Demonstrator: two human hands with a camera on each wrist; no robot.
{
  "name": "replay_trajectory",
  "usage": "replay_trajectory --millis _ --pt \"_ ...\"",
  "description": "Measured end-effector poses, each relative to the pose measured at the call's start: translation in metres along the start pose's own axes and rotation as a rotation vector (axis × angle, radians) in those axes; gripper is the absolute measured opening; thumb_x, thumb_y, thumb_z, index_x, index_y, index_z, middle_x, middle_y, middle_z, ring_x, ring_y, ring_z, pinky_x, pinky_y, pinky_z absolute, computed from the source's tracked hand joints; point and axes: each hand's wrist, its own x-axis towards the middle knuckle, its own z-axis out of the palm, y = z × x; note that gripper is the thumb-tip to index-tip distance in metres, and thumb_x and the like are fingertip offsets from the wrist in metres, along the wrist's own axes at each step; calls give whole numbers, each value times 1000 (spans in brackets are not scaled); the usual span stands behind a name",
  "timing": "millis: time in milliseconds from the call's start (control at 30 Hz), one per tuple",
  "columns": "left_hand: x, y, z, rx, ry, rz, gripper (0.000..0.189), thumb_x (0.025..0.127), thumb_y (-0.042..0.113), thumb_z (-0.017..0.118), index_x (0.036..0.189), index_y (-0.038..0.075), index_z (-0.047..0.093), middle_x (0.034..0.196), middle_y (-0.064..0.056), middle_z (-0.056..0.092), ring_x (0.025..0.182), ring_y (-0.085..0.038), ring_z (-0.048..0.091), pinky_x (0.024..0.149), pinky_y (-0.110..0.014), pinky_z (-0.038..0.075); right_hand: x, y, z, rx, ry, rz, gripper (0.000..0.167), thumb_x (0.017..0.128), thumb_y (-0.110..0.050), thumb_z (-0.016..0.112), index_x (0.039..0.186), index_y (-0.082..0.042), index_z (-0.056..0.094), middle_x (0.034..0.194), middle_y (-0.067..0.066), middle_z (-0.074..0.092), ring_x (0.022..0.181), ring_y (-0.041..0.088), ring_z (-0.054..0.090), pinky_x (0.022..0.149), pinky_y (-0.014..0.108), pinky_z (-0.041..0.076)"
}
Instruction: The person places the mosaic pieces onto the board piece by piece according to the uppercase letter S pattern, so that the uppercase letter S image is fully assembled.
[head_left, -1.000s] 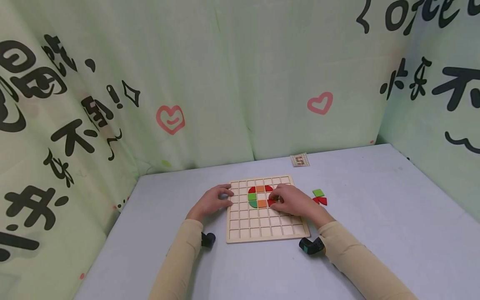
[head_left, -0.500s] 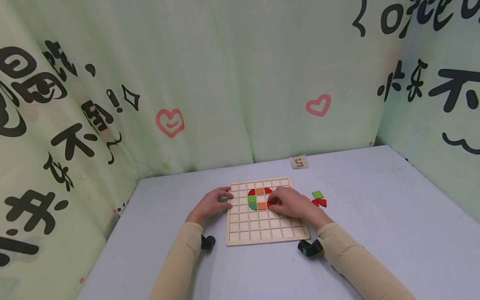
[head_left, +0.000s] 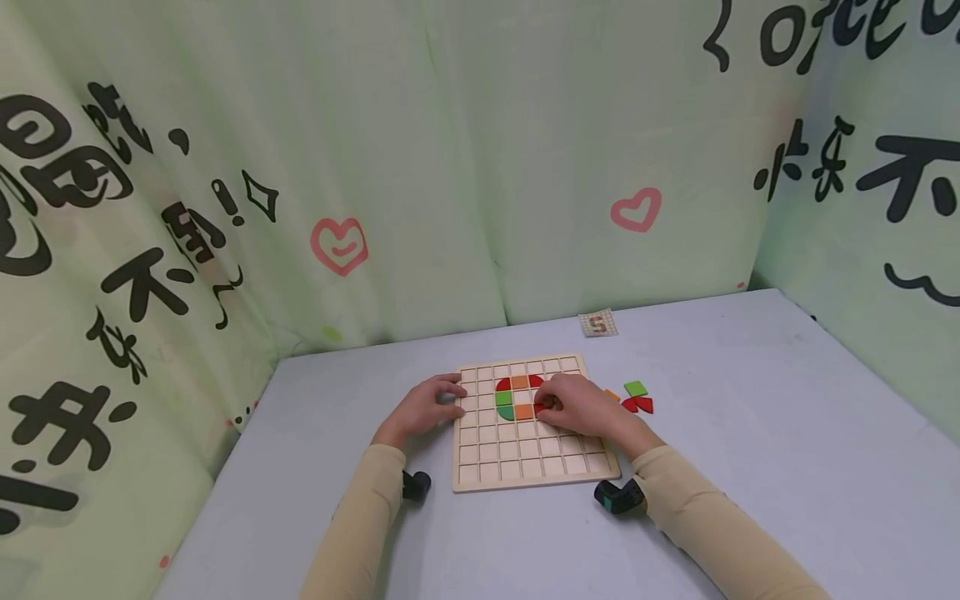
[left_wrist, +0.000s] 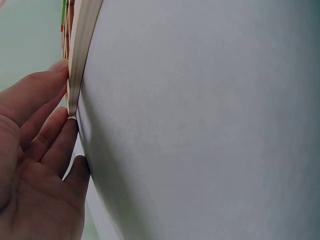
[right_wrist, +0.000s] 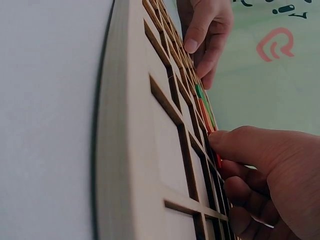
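Note:
A square wooden grid board [head_left: 491, 454] lies on the table. Toward its upper middle, coloured tiles form a small ring: red rounded ones at the top, an orange tile [head_left: 520, 382] between them, a green tile [head_left: 504, 399] at the left, then a dark green rounded tile [head_left: 507, 413] and another orange one below. My right hand [head_left: 581, 404] pinches a red tile [right_wrist: 218, 160] at the ring's lower right corner, thumb and curled fingers close over the grid; the hand hides part of the board. My left hand [head_left: 423, 408] touches the board's left edge with relaxed fingers [left_wrist: 60, 142].
Right of the board lie a loose green tile [head_left: 636, 388], red tiles [head_left: 637, 405] and an orange tile [head_left: 611, 394] partly behind my right hand. A patterned card [head_left: 598, 323] lies near the table's back edge. A printed curtain [head_left: 480, 167] stands behind.
The head view has shifted slightly. My right hand stays over the same corner of the ring with the red tile, and my left hand keeps its place at the board's edge.

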Motion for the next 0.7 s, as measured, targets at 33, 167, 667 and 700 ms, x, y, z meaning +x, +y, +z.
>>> replay_trajectory --millis 33,167,667,700 --pt "0 0 0 0 -1 1 26 87 17 74 113 12 71 149 -2 46 143 -28 30 116 -48 25 0 0 0 1 0 1 12 87 -18 73 98 -12 71 87 -8 60 79 10 51 73 28 48" --pt "1 -1 0 1 -2 6 26 87 17 74 113 11 71 148 -2 47 143 -29 31 116 -48 26 1 0 0 7 -2 0 12 87 -18 73 97 -11 71 86 -8 61 80 10 52 74 29 49" --pt "2 -2 1 -5 5 2 25 87 18 74 112 13 71 148 -1 47 143 -27 31 116 -47 26 1 0 -2 52 -15 10 10 88 -15 72 97 -10 70 86 -7 61 82 12 54 78 31 51" --pt "2 -2 1 -6 4 3 25 87 18 74 112 13 71 148 -1 47 143 -27 31 116 -47 26 1 0 -2 57 -19 15 10 88 -15 72 97 -10 70 86 -7 61 82 12 54 78 31 51"
